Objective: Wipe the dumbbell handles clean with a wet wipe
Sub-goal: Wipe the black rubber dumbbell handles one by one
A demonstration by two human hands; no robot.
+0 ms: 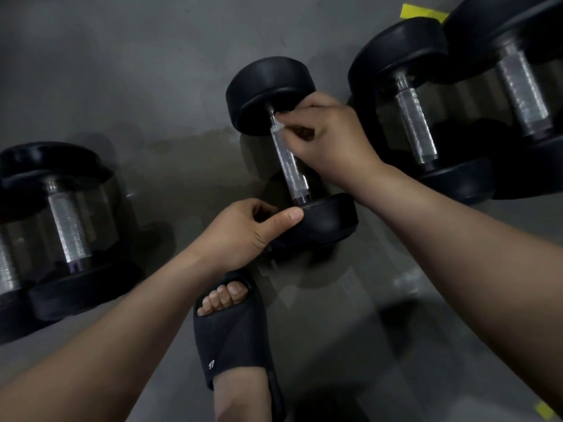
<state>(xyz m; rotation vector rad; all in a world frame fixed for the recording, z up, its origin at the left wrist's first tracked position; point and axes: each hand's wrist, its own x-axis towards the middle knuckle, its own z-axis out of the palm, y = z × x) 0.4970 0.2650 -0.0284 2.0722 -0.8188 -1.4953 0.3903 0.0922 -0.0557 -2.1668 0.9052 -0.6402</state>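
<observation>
"Several dumbbells down there. Which one is being cleaned?"

"The centre dumbbell (289, 153), lying on the grey floor (152, 86). I'll place everything else from it. The left pair (68, 220) sits well to its left and the right pair (417, 126) just to its right. A black slide sandal (234, 336) is on its near side."

"And the hands?"

"The left hand (243, 229) grips its near head (323, 220), with the thumb laid over the rim and the fingers curled beneath. The right hand (329, 132) is at the far end of its handle (288, 166). Its fingertips pinch a small white wet wipe (278, 127) against the steel, just below the far head (268, 92)."

"How will it handle?"

"Heavy and rigid, I'd judge, so nothing will flex or break. The heads are round, matte black and rubbery-looking, so it would roll if left unsteadied. A head is the place to hold it, since that leaves the bar free."

"The bar itself?"

"Bright steel, slim and cylindrical. It is knurled along most of its length, with a short smooth collar beside each head. That cross-hatching should grip skin well, but it probably traps grime."

"And the wipe?"

"Thin, soft and damp, bunched to a scrap. I'd expect it to snag or shred on the knurling. Wrapping it round and twisting along the bar seems kinder than dragging hard. The handle nearer than the wipe is uncovered, and I cannot tell whether it is clean."
</observation>
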